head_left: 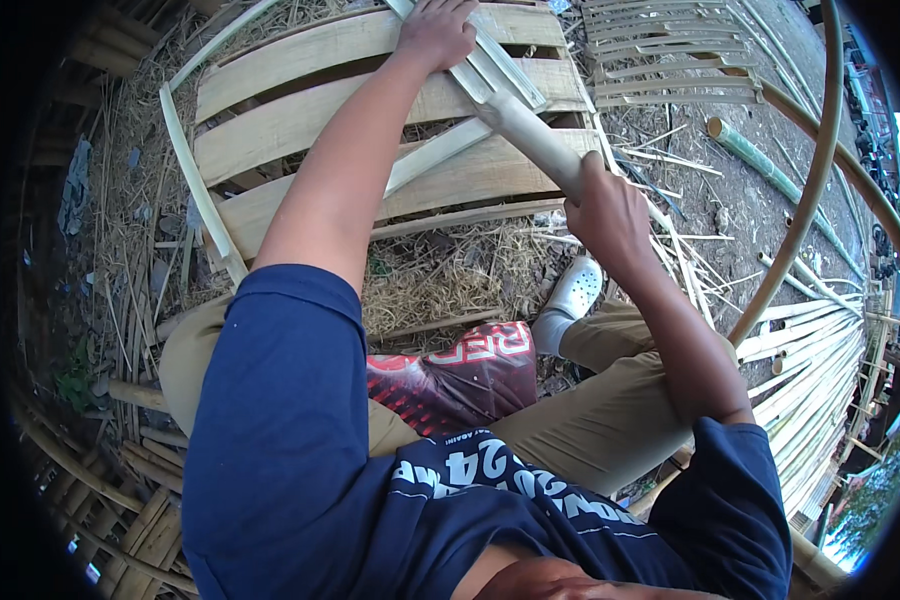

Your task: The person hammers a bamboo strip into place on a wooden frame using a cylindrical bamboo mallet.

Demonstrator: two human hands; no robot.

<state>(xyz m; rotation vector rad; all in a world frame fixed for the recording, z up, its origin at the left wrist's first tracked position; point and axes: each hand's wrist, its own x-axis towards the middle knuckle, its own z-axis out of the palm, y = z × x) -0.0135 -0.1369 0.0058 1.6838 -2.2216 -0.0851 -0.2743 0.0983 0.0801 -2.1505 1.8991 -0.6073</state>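
At the far edge of the slatted wooden platform (300, 95), my left hand (438, 35) is closed over pale split-bamboo strips (505, 68). My right hand (610, 215) grips the near end of a thick, round, pale wooden stick (535, 140). The stick's far end overlaps the near ends of the strips; whether it presses on them I cannot tell. Beneath, a flat pale slat (435, 158) crosses the platform boards at a slant.
Bent bamboo strips (183, 150) edge the platform's left side. Straw and shavings (440, 285) cover the ground before me. To the right lie a green bamboo pole (770, 175), a curved brown pole (815, 180) and many split bamboo lengths (820, 370). A slatted bamboo rack (670, 55) lies at the back.
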